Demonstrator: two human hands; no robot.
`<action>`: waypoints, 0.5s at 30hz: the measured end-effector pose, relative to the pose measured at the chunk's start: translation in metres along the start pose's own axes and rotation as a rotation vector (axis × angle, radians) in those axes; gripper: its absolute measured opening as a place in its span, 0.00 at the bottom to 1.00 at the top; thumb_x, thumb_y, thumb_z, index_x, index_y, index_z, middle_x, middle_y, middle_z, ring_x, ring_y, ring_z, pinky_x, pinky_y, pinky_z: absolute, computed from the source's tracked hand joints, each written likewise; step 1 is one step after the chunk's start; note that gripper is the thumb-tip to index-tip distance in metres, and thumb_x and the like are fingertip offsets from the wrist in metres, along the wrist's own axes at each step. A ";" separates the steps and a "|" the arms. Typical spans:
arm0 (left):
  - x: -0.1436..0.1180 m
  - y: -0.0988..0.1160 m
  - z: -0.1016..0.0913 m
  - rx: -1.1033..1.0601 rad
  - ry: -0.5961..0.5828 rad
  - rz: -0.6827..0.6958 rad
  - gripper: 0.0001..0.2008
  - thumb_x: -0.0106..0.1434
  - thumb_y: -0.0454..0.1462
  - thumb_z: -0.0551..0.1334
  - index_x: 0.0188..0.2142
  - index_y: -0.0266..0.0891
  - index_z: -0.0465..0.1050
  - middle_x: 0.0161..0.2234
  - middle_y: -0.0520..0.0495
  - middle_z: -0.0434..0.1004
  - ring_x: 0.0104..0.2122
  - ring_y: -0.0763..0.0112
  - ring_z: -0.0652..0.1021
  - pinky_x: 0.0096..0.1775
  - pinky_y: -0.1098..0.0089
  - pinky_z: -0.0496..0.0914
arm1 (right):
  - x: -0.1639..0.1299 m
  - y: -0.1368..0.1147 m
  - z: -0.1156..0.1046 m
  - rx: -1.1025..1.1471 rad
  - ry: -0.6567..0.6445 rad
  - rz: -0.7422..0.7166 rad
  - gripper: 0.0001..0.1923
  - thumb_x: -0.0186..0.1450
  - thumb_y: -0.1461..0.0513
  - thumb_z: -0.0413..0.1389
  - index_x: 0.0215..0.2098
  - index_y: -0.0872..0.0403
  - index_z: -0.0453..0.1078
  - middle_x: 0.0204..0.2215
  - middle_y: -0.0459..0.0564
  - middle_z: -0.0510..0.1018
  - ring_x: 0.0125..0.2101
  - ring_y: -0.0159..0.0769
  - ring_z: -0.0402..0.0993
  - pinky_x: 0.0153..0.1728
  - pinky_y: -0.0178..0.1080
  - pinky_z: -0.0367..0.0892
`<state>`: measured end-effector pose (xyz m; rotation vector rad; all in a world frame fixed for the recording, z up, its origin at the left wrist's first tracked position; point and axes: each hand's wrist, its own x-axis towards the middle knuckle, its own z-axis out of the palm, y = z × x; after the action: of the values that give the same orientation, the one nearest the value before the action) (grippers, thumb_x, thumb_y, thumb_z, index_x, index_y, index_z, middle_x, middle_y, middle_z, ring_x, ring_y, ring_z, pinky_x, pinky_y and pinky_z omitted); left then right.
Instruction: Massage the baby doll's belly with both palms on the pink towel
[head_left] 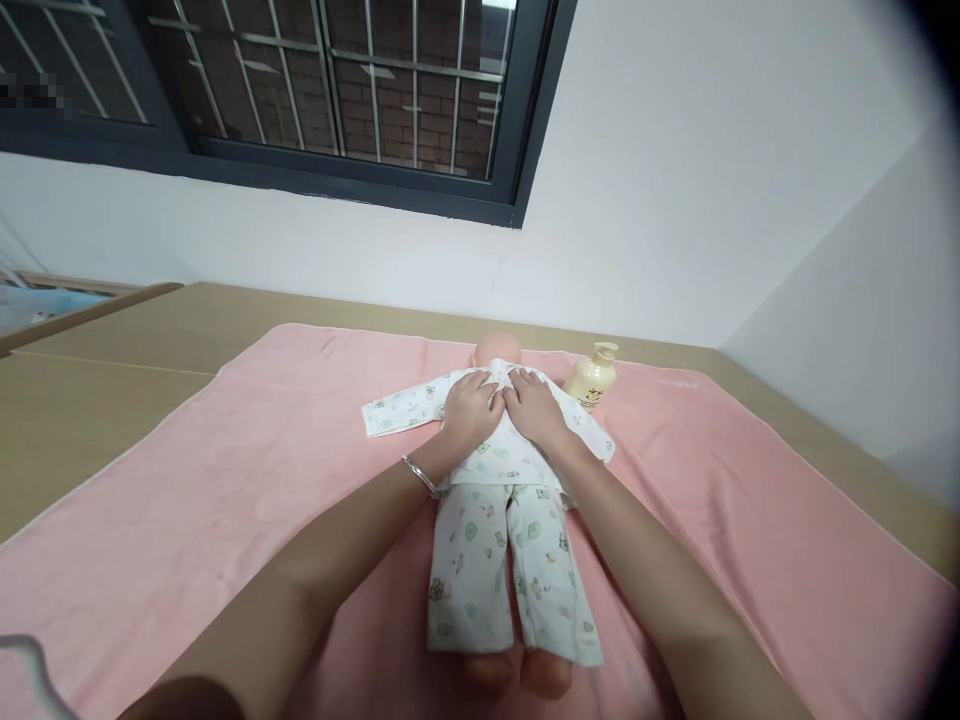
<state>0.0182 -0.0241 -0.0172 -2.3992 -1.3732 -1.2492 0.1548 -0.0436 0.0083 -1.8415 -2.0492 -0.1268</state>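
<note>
A baby doll [498, 349] lies stretched out on a pink blanket [247, 480], its head toward the wall and its feet toward me. It wears a white patterned top [499, 462] and matching trousers [472, 570]. My left hand [471, 408] rests flat on the upper left of the doll's torso, fingers extended. Beside it, my right hand [535, 405] lies flat on the upper right, thumbs close together. A silver bangle [420, 475] circles my left wrist. Both hands press on the cloth without gripping it.
A cream pump bottle [592, 376] stands on the blanket just right of the doll's shoulder. The wooden surface [135, 330] shows around the blanket. A white wall [637, 180] and a dark-framed barred window [352, 100] rise behind. A grey cable [34, 665] curves at lower left.
</note>
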 end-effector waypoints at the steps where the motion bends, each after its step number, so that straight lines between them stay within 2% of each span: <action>1: -0.001 0.001 -0.001 0.005 0.010 -0.018 0.13 0.65 0.36 0.54 0.39 0.40 0.79 0.49 0.44 0.77 0.51 0.62 0.74 0.55 0.60 0.67 | 0.000 -0.001 0.000 -0.005 -0.002 0.006 0.24 0.71 0.59 0.39 0.62 0.56 0.59 0.61 0.57 0.64 0.60 0.49 0.57 0.58 0.49 0.54; 4: -0.003 0.004 -0.003 0.044 0.020 -0.100 0.13 0.65 0.37 0.54 0.40 0.40 0.78 0.48 0.43 0.77 0.51 0.61 0.74 0.55 0.61 0.67 | -0.002 -0.003 -0.002 -0.015 -0.007 0.026 0.24 0.71 0.59 0.38 0.63 0.57 0.59 0.61 0.58 0.64 0.61 0.48 0.56 0.58 0.48 0.53; 7: -0.002 0.004 -0.005 0.089 -0.012 -0.171 0.16 0.65 0.39 0.55 0.47 0.37 0.75 0.50 0.40 0.75 0.52 0.57 0.73 0.56 0.59 0.66 | -0.003 -0.006 -0.005 -0.023 -0.002 0.052 0.25 0.71 0.58 0.39 0.63 0.59 0.59 0.59 0.60 0.66 0.61 0.48 0.57 0.58 0.47 0.53; 11: 0.002 -0.002 0.000 0.079 -0.103 -0.173 0.22 0.66 0.41 0.54 0.56 0.34 0.68 0.57 0.37 0.70 0.59 0.54 0.67 0.61 0.56 0.60 | -0.009 -0.014 -0.008 -0.047 0.016 0.063 0.24 0.71 0.59 0.39 0.60 0.59 0.61 0.56 0.61 0.69 0.58 0.49 0.60 0.56 0.47 0.55; 15: 0.005 -0.008 0.004 0.039 -0.164 -0.156 0.24 0.66 0.39 0.53 0.60 0.35 0.64 0.61 0.38 0.65 0.62 0.54 0.63 0.63 0.53 0.56 | -0.019 -0.028 -0.008 -0.108 0.034 0.082 0.23 0.71 0.61 0.39 0.60 0.61 0.61 0.55 0.64 0.69 0.58 0.49 0.61 0.56 0.46 0.56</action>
<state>0.0161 -0.0139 -0.0185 -2.4560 -1.6432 -1.0657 0.1306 -0.0675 0.0145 -1.9703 -1.9761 -0.2490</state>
